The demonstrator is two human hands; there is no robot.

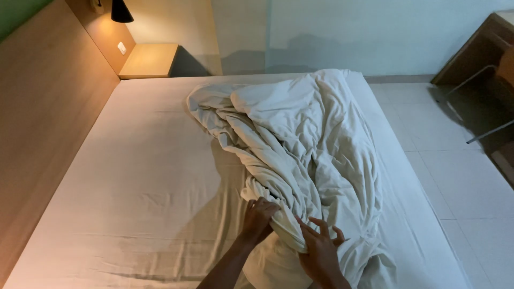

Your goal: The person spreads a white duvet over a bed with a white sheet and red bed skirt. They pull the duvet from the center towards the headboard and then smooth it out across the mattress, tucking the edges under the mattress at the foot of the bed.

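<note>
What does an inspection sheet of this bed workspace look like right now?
Surface: wide bed with smooth pale fitted sheet.
Job's things: crumpled white duvet heaped diagonally on the sheet.
Clutter: nothing seen.
Grippers: left hand closed on a duvet fold; right hand rests on it, fingers spread.
Cables: nothing seen.
Surroundings: wooden headboard, wooden bedside shelf, black wall lamp, white tiled floor, metal-framed chair.

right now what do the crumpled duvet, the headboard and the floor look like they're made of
Duvet: soft off-white woven fabric, likely cotton, matte; it bunches in deep folds where the left hand has a grip on it and the right hand presses it.
Headboard: light wood or wood-look laminate, smooth, faint grain.
Floor: pale glossy tiles, with visible grout lines.
</note>
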